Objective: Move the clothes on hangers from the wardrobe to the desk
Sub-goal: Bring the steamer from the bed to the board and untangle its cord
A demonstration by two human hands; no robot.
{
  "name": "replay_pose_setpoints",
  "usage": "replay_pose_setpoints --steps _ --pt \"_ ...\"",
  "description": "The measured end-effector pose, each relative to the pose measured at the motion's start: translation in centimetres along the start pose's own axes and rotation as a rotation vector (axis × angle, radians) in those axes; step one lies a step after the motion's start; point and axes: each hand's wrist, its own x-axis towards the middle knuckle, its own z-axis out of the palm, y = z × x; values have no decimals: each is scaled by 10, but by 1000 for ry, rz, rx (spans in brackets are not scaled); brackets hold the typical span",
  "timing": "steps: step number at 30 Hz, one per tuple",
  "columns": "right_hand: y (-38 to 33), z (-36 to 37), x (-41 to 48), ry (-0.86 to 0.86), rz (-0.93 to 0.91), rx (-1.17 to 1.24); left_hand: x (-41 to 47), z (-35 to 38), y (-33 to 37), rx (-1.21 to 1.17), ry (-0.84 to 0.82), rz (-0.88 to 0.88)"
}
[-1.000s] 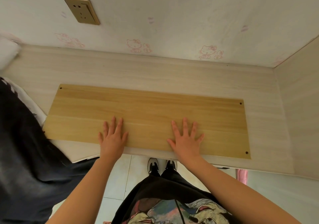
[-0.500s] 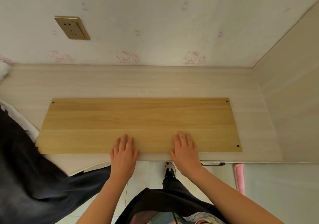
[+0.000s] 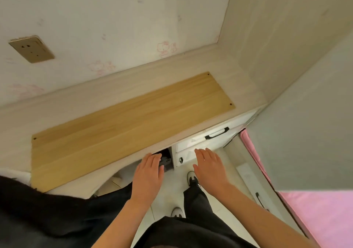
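A pale wooden desk [image 3: 63,102] runs along the wall, with a yellow wood board [image 3: 122,125] lying flat on it. A dark garment [image 3: 38,215] hangs over the desk's left end and drapes down at the lower left; no hanger shows. My left hand [image 3: 148,175] and my right hand [image 3: 209,168] hover in front of the desk's front edge, palms down, fingers straight, holding nothing. Neither hand touches the board or the desk. No wardrobe interior is in view.
White drawers [image 3: 208,140] with a black handle sit under the desk's right end. A pale cabinet side panel [image 3: 286,37] stands at the right, with pink fabric [image 3: 315,215] below it. A wall socket [image 3: 31,49] is at the upper left. My shoes stand on the white floor tiles [image 3: 225,209].
Both hands have lifted off the board and pulled back past the desk's edge. The view has turned to the right, showing the drawers and the pink fabric.
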Motion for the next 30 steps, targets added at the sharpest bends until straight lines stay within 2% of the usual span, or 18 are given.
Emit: replay_pose_setpoints --steps 8,18,30 --pt "20 8 -109 193 257 40 -26 0 66 -3 -37 328" --pt "67 31 -243 292 573 69 -79 25 174 -15 -110 693" --pt "143 89 -459 375 911 190 -220 82 336 -52 -222 959"
